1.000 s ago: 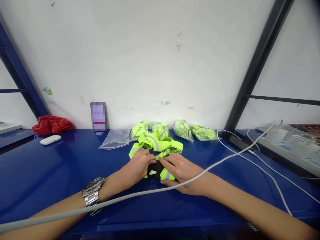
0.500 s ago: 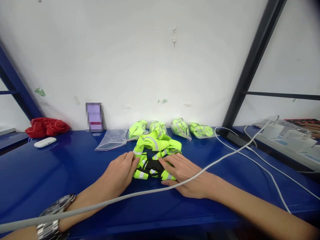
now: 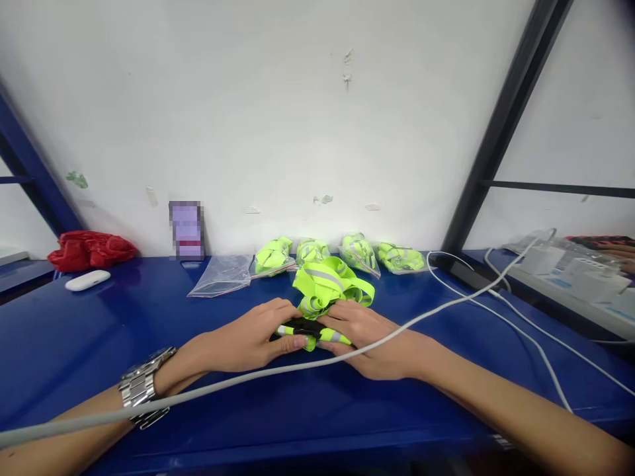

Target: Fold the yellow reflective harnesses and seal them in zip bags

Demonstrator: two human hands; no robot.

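Bunched on the blue table is a neon-yellow reflective strap harness (image 3: pixel 325 281) with grey bands and black parts near its front. My left hand (image 3: pixel 262 336) closes on its left front edge, thumb below and fingers above. From the right, my right hand (image 3: pixel 362 337) grips the bundle, its fingertips partly hidden in the folds. Black material shows between the two hands. Behind the bundle lie several clear bags with similar yellow straps, among them one bag (image 3: pixel 358 254) right of the middle. A flat clear zip bag (image 3: pixel 221 276) lies to their left.
A white cable (image 3: pixel 278 371) crosses in front of my hands. At the left are a red plastic bundle (image 3: pixel 94 250), a white case (image 3: pixel 88 281) and a propped phone (image 3: pixel 187 231). White adapters (image 3: pixel 575 271) stand at the right, near a dark post (image 3: pixel 496 132).
My left hand has moved right and inward, squeezing the harness's front together. The bundle is narrower and its loose loops have shifted right. My right hand stays nearly in place.
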